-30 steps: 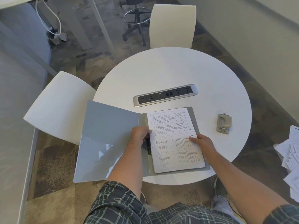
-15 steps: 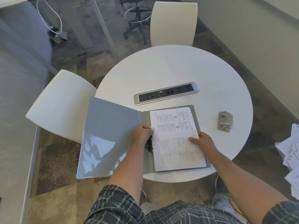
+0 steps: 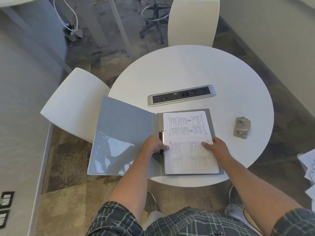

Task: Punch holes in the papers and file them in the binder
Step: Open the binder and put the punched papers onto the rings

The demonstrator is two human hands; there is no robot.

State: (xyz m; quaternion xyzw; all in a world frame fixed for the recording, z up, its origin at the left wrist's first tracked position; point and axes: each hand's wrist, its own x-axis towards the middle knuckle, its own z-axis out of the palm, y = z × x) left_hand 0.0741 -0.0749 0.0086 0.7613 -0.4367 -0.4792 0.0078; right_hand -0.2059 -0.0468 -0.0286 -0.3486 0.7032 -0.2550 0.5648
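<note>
A grey binder (image 3: 124, 126) lies open at the near edge of the round white table (image 3: 187, 70), its left cover hanging past the edge. A stack of printed papers (image 3: 187, 133) rests on its right half. My left hand (image 3: 152, 145) is closed around the black ring clasp (image 3: 161, 135) at the spine, thumb on the papers' left edge. My right hand (image 3: 216, 147) presses flat on the papers' right edge. A beige hole punch (image 3: 242, 127) sits on the table to the right, apart from both hands.
A silver power strip (image 3: 182, 97) is set into the table behind the binder. White chairs stand at the left (image 3: 75, 104) and at the far side (image 3: 193, 21). Loose papers (image 3: 308, 169) lie at the far right, off the table.
My left hand slid down the spine toward me and its thumb now rests on the papers. The upper ring clasp shows above it. My right hand stays on the papers.
</note>
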